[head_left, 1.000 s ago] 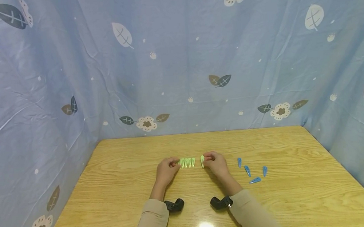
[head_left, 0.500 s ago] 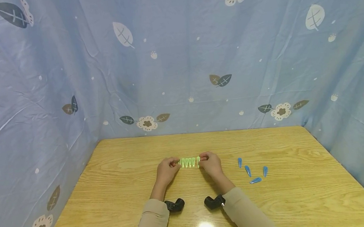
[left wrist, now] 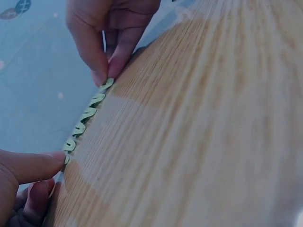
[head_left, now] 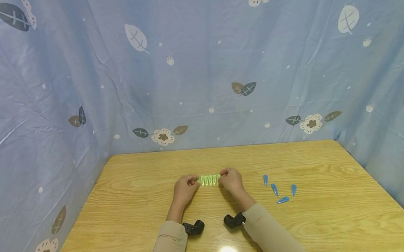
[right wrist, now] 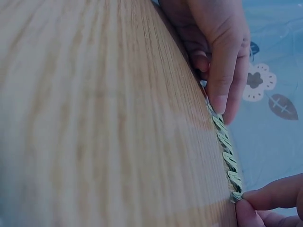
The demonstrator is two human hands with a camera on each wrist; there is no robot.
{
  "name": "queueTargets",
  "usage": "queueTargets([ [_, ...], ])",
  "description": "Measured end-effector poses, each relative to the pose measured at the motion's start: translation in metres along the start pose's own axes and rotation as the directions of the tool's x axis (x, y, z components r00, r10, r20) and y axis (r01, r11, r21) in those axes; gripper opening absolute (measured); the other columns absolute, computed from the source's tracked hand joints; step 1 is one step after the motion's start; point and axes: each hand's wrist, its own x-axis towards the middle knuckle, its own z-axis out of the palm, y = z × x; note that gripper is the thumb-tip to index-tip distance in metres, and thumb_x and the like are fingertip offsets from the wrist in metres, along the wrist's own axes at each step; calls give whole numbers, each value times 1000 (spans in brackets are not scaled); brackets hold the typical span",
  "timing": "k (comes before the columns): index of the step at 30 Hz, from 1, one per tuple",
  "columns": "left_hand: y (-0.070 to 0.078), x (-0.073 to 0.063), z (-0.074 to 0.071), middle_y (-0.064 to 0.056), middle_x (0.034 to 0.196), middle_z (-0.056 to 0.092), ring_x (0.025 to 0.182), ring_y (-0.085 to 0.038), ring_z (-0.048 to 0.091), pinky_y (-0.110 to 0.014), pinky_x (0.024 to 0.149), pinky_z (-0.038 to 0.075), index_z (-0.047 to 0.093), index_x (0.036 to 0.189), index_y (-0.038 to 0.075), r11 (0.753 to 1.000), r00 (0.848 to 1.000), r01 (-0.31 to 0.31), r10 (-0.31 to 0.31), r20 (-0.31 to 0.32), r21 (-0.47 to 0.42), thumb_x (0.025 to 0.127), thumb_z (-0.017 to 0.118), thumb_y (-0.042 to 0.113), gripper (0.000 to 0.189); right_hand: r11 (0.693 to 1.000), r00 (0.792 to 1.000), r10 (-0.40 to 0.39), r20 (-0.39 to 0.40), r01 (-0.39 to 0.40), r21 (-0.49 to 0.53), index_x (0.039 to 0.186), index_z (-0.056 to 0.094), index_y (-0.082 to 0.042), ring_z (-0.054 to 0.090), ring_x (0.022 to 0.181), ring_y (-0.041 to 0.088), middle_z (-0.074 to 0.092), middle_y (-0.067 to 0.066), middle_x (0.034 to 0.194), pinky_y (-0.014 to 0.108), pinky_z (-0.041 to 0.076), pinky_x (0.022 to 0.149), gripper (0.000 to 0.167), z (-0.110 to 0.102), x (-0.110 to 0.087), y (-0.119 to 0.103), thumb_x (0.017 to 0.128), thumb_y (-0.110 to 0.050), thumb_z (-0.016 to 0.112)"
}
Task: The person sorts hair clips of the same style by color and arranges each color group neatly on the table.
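Observation:
Several light green snap hair clips [head_left: 210, 180] stand side by side in a tight row on the wooden table, all pointing the same way. My left hand [head_left: 185, 189] pinches the leftmost green hair clip [left wrist: 66, 160] between thumb and fingers, partly covering it. At the row's other end, my right hand [head_left: 232, 182] grips the rightmost green hair clip [right wrist: 236, 196] by its ends, right beside its neighbour. In the left wrist view, the right hand [left wrist: 113, 33] reaches down onto that clip from above.
Several blue hair clips [head_left: 274, 189] lie scattered to the right of my right hand. The wooden table [head_left: 142, 229] ends at a blue patterned curtain [head_left: 189, 70] at the back and sides. A black wrist camera [head_left: 195, 227] sits at each cuff.
My right hand has moved left with its green hair clip, bringing it from a gap away to the right end of the row. The left hand has stayed in place.

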Motion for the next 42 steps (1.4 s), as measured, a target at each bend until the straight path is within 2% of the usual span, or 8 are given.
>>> queueTargets([
  [3,0,0,0,-1,78,53,71,-15,46,-28,66,41,72,105,3,1000,1000,25,-25,5,-8,85,72,9,21,1000,1000,7,13,-7,-4,99,65,8,61,57,15,62,10,75,25,49,54,19,0,0,-1,80,6,64],
  [10,0,-1,-2,-3,79,55,71,-15,47,-29,65,42,72,105,2,1000,1000,3,-3,3,8,85,72,8,21,1000,1000,-3,19,4,-18,102,64,8,59,59,15,61,9,76,26,48,53,22,3,0,-1,81,2,66],
  [17,1,-1,-3,-2,79,55,71,-14,47,-29,65,42,72,105,2,1000,1000,11,-11,3,7,85,72,8,21,1000,1000,-9,13,9,-28,103,65,7,55,65,16,61,9,78,26,45,55,23,2,-2,0,80,-1,66],
  [22,1,-1,-2,-2,79,55,71,-15,47,-28,64,42,72,105,2,1000,1000,-4,4,4,0,85,72,10,22,999,1000,9,-3,-9,32,107,63,9,58,71,19,63,11,83,28,47,58,29,-1,-4,2,81,-3,63],
  [28,1,-1,-1,-3,79,56,71,-14,47,-28,65,42,72,106,2,1000,1000,-17,17,4,-7,86,71,10,22,991,999,34,0,-34,133,116,58,11,63,72,19,63,12,86,30,52,65,34,-5,-8,5,86,-6,61],
  [34,1,-1,-2,-1,79,55,70,-14,47,-29,64,42,70,111,-1,1000,1000,-16,16,9,-24,86,71,9,27,985,999,33,16,-35,166,120,55,10,62,73,18,59,9,86,29,52,67,37,-12,-14,5,88,-7,60],
  [38,0,0,-3,-3,80,56,71,-15,48,-29,64,43,66,116,-3,998,1000,-13,14,21,-58,86,70,10,32,989,999,1,39,-7,149,123,53,9,63,78,20,59,11,95,30,53,68,38,-23,-17,9,90,-9,60],
  [42,-4,0,-4,-4,87,58,75,-15,50,-29,67,44,62,122,-1,992,999,20,-15,44,-128,89,69,13,37,989,997,-50,58,42,139,125,52,7,63,87,24,61,15,104,34,53,73,39,-37,-22,14,91,-10,60],
])
